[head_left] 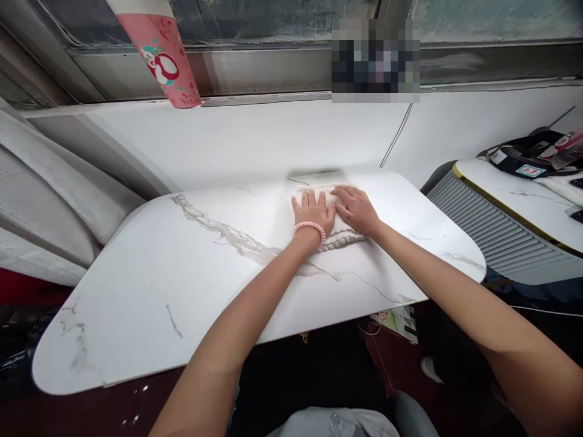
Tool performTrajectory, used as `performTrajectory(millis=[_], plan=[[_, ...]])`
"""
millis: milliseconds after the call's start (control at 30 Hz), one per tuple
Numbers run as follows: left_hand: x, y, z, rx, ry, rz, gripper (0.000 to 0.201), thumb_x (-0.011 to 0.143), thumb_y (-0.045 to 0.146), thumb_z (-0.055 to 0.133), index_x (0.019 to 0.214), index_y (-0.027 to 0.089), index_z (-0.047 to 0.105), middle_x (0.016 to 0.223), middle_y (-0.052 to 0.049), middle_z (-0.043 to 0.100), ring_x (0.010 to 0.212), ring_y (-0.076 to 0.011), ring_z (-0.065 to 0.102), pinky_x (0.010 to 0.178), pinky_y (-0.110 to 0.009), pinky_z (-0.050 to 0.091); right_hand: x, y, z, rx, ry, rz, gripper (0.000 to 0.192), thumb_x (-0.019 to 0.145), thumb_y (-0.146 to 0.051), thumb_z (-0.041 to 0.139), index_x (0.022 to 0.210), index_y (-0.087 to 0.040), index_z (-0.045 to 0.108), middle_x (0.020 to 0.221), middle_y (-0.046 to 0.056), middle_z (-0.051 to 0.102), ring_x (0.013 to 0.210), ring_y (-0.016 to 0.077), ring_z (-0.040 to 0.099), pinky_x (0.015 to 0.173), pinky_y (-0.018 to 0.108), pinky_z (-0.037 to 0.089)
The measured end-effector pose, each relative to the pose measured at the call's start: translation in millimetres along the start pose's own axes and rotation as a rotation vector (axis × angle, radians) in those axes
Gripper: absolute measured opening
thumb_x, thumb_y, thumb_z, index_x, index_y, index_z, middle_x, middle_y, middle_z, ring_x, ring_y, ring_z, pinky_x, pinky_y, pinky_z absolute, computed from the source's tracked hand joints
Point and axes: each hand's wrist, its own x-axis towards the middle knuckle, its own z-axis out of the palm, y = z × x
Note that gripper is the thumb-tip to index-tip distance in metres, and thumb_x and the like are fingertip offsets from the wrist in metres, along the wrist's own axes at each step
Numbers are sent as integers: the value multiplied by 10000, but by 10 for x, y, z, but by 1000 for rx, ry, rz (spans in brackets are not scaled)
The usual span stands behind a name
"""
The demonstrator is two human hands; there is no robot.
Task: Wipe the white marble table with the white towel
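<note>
A folded white cloth (339,224) with a grey wavy edge lies on the marble-patterned white table (218,285), toward its back edge. My left hand (312,212) rests flat on the cloth's left part, fingers spread and pointing away from me. Around that wrist is a pink coiled band (310,226). My right hand (356,209) lies on the cloth's right part, fingers stretched out to the left, close beside the left hand. Both palms face down and hide much of the cloth.
A pink paper cup (159,57) stands on the window ledge at the upper left. White padded fabric (50,182) is at the left. To the right, a ribbed side cabinet (492,224) carries a black strapped item (523,161). A white wall (255,139) runs behind the table.
</note>
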Motion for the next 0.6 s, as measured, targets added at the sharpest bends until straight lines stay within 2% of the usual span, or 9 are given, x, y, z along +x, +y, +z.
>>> performTrajectory(millis=[167,333,467,600], plan=[[-705,104,-92,44,-86,95,634,1005,409,199,1566,130,289,1643,-169,262,1529,-333,206,1229,-616,116,-674,-350,-197,-44,11,-1,399,910,-272,427,1248,-170,615,1380,135,599,1284,306,512,1099,479,371],[-1289,-9,-180,63,-90,115,627,1008,417,221,1569,146,289,1639,-175,267,1526,-334,219,1227,-619,128,-1151,-825,-245,-74,35,-23,394,933,-267,405,1265,-185,600,1393,130,587,1303,301,493,1122,487,351],[-1564,-224,-254,79,-84,85,610,1005,405,251,1560,160,319,1633,-169,283,1522,-328,235,1225,-615,151,-1240,-1146,-187,-71,17,-54,389,931,-260,413,1266,-190,599,1389,125,587,1315,303,471,1134,486,329],[-1576,-504,-333,83,-78,9,593,996,397,290,1543,180,359,1622,-146,323,1510,-320,274,1226,-599,181,-999,-1322,-56,-42,-26,-110,373,924,-264,425,1244,-205,607,1372,120,595,1285,306,477,1119,485,328]])
